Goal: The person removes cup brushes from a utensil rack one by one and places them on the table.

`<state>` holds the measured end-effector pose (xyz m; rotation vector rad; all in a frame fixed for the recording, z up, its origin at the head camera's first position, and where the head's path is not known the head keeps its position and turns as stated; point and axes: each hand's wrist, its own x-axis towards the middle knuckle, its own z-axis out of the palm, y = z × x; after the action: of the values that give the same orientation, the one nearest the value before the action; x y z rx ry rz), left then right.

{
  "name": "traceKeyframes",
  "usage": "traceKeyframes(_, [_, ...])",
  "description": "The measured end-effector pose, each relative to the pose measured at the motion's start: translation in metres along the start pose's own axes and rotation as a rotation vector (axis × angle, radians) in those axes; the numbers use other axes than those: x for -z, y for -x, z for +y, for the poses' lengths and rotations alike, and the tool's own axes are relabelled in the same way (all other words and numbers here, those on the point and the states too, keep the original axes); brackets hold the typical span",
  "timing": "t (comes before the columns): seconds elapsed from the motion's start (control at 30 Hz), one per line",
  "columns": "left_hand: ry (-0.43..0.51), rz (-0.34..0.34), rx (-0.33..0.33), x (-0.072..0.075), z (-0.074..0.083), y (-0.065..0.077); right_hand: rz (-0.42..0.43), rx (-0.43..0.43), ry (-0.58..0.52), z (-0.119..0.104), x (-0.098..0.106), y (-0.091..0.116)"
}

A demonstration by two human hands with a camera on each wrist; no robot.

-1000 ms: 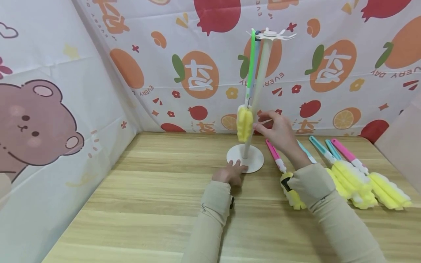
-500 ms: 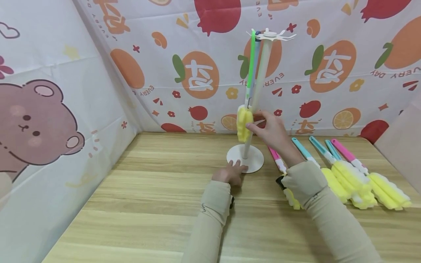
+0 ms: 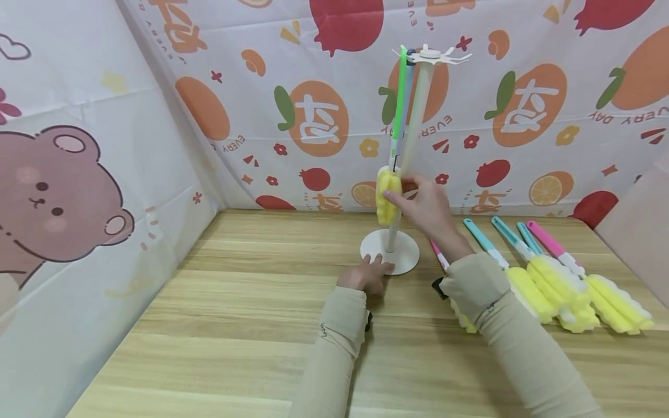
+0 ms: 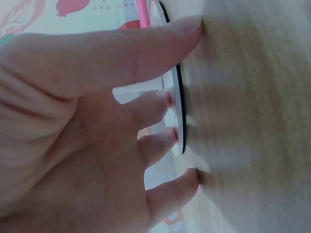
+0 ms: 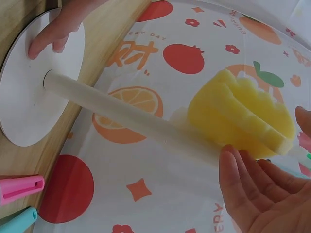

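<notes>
A white stand with a pole [image 3: 417, 110], a round base [image 3: 405, 244] and a crown of hooks [image 3: 431, 54] stands upright on the table. From one hook hangs a sponge bottle brush [image 3: 385, 212] with a green handle; a blue handle [image 3: 408, 87] hangs just behind it. My left hand [image 3: 366, 275] presses its fingertips on the base's front edge, its thumb on the table in the left wrist view. My right hand [image 3: 430, 206] is at the sponge, thumb overlapping its front. In the right wrist view, spread fingertips [image 5: 227, 155] lie at the sponge's side, the thumb slightly apart.
Several more sponge brushes lie to the right, including ones with a pink handle [image 3: 549, 239] and a teal handle [image 3: 481, 237]. Another pink-handled brush [image 3: 439, 253] is partly hidden under my right arm. A fruit-print cloth [image 3: 340, 116] hangs behind the table [image 3: 235, 325].
My right hand has moved a little left, bringing its thumb from beside the pole over the front of the sponge. My left hand stays on the base.
</notes>
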<state>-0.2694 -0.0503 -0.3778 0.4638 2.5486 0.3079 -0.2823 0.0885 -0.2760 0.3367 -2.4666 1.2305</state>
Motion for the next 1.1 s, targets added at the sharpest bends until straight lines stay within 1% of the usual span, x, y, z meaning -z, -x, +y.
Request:
traceKeyframes(0.13, [-0.014,0.006,-0.004,0.0,-0.001,0.0,0.018,-0.013,0.073,-0.004,-0.004,-0.001])
traceKeyframes(0.23, [-0.016,0.002,-0.007,-0.001,-0.002,0.0,0.03,-0.005,0.122,-0.006,-0.006,-0.002])
traceKeyframes(0.43, [-0.025,0.004,-0.012,-0.001,0.0,-0.001,0.052,0.03,0.155,-0.01,-0.007,-0.005])
traceKeyframes(0.53, [-0.038,0.012,-0.014,0.0,0.0,-0.001,0.048,0.03,0.176,-0.012,-0.008,-0.006])
traceKeyframes(0.7, [-0.028,0.013,-0.008,0.0,0.0,0.0,0.051,0.025,0.178,-0.013,-0.009,-0.006])
traceKeyframes(0.87, [-0.031,0.021,-0.013,0.0,-0.001,-0.001,0.08,0.047,0.168,-0.014,-0.01,-0.005])
traceKeyframes(1.0, [-0.04,0.024,-0.016,0.0,-0.002,-0.001,0.093,0.071,0.139,-0.014,-0.01,-0.003])
traceKeyframes(1.1, [-0.036,0.024,-0.014,0.0,-0.002,-0.001,0.075,0.084,0.098,-0.013,-0.009,-0.002])
